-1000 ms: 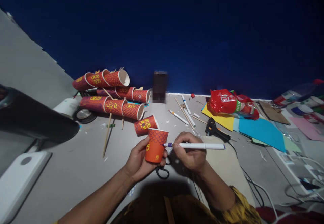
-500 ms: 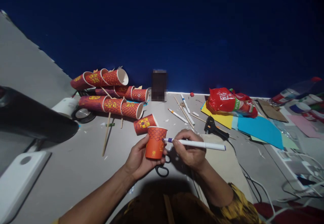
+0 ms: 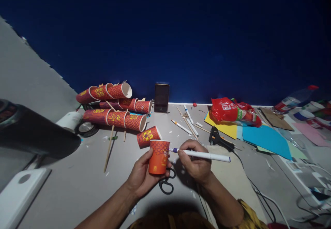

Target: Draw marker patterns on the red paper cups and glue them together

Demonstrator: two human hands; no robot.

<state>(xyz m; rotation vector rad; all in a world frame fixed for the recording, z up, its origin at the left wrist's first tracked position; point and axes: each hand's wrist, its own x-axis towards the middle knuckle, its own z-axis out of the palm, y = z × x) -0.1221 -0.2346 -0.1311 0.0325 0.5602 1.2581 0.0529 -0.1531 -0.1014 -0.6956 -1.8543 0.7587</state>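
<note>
An orange-red paper cup (image 3: 158,157) stands upright in my left hand (image 3: 142,175), whose fingers wrap its lower sides. Dark scale-like lines cover the cup's upper part. My right hand (image 3: 195,161) pinches a white marker (image 3: 204,155), its purple tip end at the cup's right side; whether the tip touches cannot be told. Just behind the held cup, another red cup (image 3: 148,136) lies on its side. Black scissors handles (image 3: 167,186) show below my left hand's fingers. Three rows of nested decorated cups (image 3: 113,118) lie at the back left, with sticks against them.
A phone (image 3: 161,98) leans upright at the blue wall. Markers (image 3: 181,127) and sticks lie mid-table. Rightward are a black glue gun (image 3: 219,140), a red plastic package (image 3: 230,111), coloured paper (image 3: 266,138) and cables. A dark cylinder (image 3: 38,129) juts in at left.
The view has tilted upward, so the table things appear lower. The held cup has turned slightly, showing more of its printed side. Both hands keep their holds, and the marker tip remains by the cup.
</note>
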